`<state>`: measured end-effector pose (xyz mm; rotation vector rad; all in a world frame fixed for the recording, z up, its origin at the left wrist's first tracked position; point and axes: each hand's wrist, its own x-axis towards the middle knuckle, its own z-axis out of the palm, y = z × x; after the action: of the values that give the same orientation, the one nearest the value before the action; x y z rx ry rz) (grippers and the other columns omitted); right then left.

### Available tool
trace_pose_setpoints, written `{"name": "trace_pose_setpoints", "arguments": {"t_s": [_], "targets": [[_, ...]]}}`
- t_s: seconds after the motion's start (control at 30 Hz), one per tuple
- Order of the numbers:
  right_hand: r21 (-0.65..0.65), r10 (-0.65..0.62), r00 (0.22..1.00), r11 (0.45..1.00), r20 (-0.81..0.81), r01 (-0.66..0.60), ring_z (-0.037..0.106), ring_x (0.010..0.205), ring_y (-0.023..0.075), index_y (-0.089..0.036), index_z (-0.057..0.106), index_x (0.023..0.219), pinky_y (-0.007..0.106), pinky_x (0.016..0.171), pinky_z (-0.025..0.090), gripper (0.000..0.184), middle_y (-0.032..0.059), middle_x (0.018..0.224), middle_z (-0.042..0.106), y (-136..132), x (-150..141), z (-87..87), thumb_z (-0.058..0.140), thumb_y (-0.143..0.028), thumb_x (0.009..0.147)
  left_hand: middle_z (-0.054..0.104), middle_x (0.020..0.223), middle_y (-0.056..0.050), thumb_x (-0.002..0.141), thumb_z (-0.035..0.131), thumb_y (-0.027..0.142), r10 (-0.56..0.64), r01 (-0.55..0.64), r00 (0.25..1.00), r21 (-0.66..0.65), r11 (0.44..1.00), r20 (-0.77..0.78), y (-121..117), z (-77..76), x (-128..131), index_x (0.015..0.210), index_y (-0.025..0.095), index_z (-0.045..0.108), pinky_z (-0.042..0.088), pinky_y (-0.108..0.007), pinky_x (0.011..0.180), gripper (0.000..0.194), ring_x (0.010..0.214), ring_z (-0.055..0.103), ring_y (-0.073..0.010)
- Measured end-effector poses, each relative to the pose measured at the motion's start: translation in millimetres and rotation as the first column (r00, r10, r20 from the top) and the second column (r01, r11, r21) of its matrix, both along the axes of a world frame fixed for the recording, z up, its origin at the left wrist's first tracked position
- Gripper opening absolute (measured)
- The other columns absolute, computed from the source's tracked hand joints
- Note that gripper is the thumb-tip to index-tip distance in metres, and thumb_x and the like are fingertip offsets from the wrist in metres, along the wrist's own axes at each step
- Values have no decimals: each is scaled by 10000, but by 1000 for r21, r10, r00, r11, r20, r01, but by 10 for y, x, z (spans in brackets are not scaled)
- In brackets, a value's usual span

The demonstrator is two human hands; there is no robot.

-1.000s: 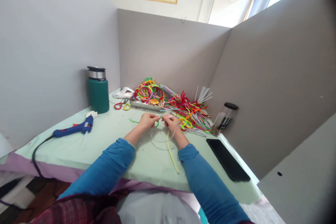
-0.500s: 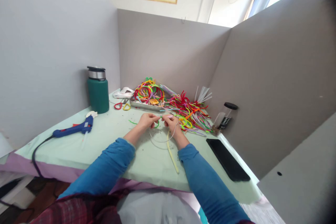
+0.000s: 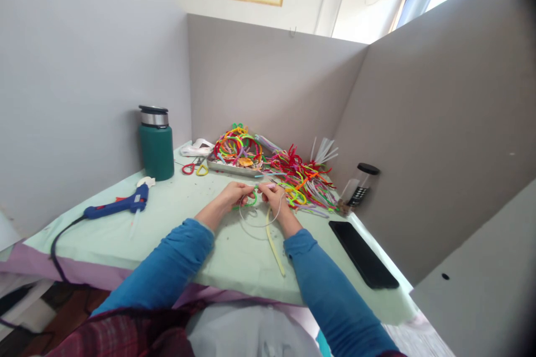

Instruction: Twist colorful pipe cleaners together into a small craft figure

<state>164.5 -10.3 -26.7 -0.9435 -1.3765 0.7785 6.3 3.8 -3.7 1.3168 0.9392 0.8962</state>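
Over the middle of the pale green table (image 3: 176, 217), my two hands meet with fingertips pinched together. My left hand (image 3: 237, 193) pinches a green pipe cleaner (image 3: 252, 200) that now curls into a loop between the hands. My right hand (image 3: 274, 196) grips the same piece together with a thin white hoop (image 3: 255, 223) that hangs down toward me. A pale yellow strip (image 3: 275, 247) lies on the table under my right wrist.
A metal tray (image 3: 229, 168) of coloured rings and a heap of pipe cleaners (image 3: 304, 181) lie behind the hands. A green flask (image 3: 156, 143), scissors (image 3: 195, 168) and a blue glue gun (image 3: 119, 206) are to the left; a black phone (image 3: 362, 254) and a small jar (image 3: 359, 184) are to the right.
The green pipe cleaner's free end, which stuck out to the left on the table, has been bent round into a loop between my hands. My hands have barely shifted.
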Motion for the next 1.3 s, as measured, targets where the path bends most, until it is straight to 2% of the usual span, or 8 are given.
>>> {"name": "trace_pose_setpoints", "arguments": {"t_s": [0.13, 0.3, 0.47, 0.73, 0.93, 1.13, 1.3], "targets": [[-14, -7, 1000, 1000, -1, 7, 389, 464, 103, -164, 618, 642, 249, 477, 292, 315, -26, 484, 464, 14, -2, -9, 630, -466, 728, 530, 458, 1, 685, 746, 415, 27, -27, 1000, 10, 1000, 1, 13, -10, 8, 637, 111, 609, 276, -206, 368, 337, 358, 389, -51], [-21, -22, 1000, 1000, 7, 22, 384, 465, 100, -161, 615, 631, 244, 472, 298, 324, -30, 477, 457, -2, -20, 13, 634, -472, 718, 634, 633, -42, 638, 776, 428, 107, -104, 994, 76, 992, -32, 38, -38, 15, 678, 108, 614, 311, -218, 368, 361, 379, 431, -50], [-20, -22, 1000, 1000, -15, 21, 382, 464, 101, -164, 609, 623, 248, 475, 299, 308, -32, 478, 463, -34, -37, 43, 644, -456, 713, 586, 546, -27, 646, 764, 420, 138, -130, 989, 123, 984, -59, 58, -59, 6, 660, 111, 620, 301, -216, 376, 341, 377, 434, -62], [-24, -12, 1000, 1000, 6, 12, 383, 459, 103, -167, 607, 618, 254, 479, 294, 314, -36, 468, 454, -31, -31, 37, 638, -464, 716, 544, 471, -16, 672, 737, 434, 107, -95, 990, 127, 987, -90, 46, -39, -4, 613, 104, 627, 267, -219, 379, 352, 351, 389, -57], [-16, -5, 1000, 1000, 21, 6, 386, 456, 106, -166, 607, 607, 257, 479, 295, 320, -32, 463, 456, -37, -28, 45, 633, -466, 717, 452, 412, 23, 705, 704, 457, -10, 14, 998, 73, 997, -59, 76, -76, -11, 582, 120, 585, 282, -212, 375, 378, 343, 350, -52], [-23, -26, 999, 999, 21, 26, 386, 453, 105, -165, 612, 620, 255, 471, 293, 316, -31, 467, 460, 19, -6, 3, 633, -464, 718, 478, 410, 16, 744, 653, 407, -6, 26, 990, 143, 989, -138, 75, -81, -13, 628, 128, 593, 243, -204, 374, 308, 332, 367, -58], [-29, -36, 999, 999, -10, 36, 398, 463, 104, -160, 617, 629, 250, 473, 300, 305, -23, 489, 483, 50, 4, -12, 623, -449, 728, 476, 404, 39, 683, 688, 282, 9, 39, 980, 235, 971, -198, 77, -71, 10, 708, 144, 594, 239, -209, 382, 170, 334, 395, -74]]}}
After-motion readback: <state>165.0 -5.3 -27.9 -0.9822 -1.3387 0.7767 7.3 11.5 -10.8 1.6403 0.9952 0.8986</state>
